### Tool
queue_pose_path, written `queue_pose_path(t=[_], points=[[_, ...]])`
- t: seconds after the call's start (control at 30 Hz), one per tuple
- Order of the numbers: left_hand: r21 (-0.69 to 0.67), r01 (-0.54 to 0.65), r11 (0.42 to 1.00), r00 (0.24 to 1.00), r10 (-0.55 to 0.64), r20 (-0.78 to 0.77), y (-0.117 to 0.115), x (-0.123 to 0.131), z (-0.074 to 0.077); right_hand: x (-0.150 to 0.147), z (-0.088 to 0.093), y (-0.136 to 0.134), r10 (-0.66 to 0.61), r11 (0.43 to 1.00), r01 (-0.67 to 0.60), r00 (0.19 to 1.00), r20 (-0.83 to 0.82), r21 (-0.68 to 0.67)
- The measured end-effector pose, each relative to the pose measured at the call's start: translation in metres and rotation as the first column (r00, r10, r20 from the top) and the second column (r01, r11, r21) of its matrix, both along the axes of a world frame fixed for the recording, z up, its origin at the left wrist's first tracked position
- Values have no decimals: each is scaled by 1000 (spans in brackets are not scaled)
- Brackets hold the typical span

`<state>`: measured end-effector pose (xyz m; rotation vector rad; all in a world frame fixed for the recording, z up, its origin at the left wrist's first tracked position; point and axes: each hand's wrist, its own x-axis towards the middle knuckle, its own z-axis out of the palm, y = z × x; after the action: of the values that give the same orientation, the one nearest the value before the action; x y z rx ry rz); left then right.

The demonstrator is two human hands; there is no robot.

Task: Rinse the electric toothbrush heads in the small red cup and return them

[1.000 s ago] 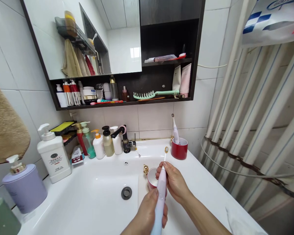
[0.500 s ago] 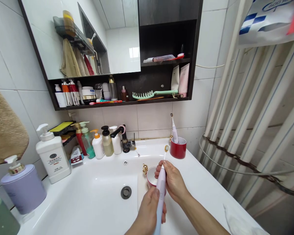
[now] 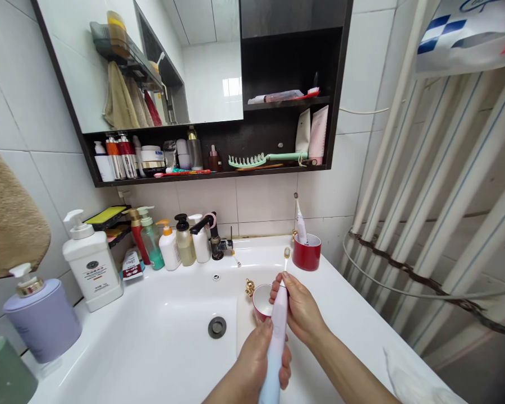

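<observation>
An electric toothbrush [image 3: 278, 320] with a handle fading from pink to pale blue is held over the right side of the sink, its bristle head pointing up and away. My left hand [image 3: 258, 359] is wrapped around the handle. Higher up, my right hand [image 3: 301, 308] pinches the neck, where the brush head joins the handle. Just behind my hands is a red cup [image 3: 261, 300] with a white inside and a gold handle, partly hidden by them. Another red cup [image 3: 306, 255] stands at the back right, holding a second electric toothbrush [image 3: 301, 224].
A black faucet [image 3: 214, 238] rises behind the white sink [image 3: 160, 325]. Several pump bottles [image 3: 185, 241] line its back and left. Overhead hangs a dark mirror cabinet [image 3: 269, 134] with a green hairbrush [image 3: 252, 161]. White pipes [image 3: 437, 196] run along the right; a white cloth [image 3: 412, 376] lies at front right.
The toothbrush handle has come up slightly and nearer the camera, with my left hand still around it. My right hand stays at the neck. The view has shifted a little.
</observation>
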<state>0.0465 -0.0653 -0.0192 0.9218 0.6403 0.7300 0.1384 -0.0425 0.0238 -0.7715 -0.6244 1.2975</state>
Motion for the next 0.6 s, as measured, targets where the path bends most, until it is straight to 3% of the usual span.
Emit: queue_pose_path(t=[0.13,0.3,0.5,0.6], points=[[-151,139,979,985,-122,119,2,-2,0,2,0,0,9,1000,-8,1000,-25,6],[50,-45,998,999,45,-1,0,2,0,2,0,0,20,999,-20,1000,-8,30],[-58,43,997,998,-40,45,-2,4,0,2,3,0,1,1000,-1,1000,-20,20],[102,-51,993,997,57,-55,-3,3,0,2,2,-1,-10,1000,9,1000,5,25]])
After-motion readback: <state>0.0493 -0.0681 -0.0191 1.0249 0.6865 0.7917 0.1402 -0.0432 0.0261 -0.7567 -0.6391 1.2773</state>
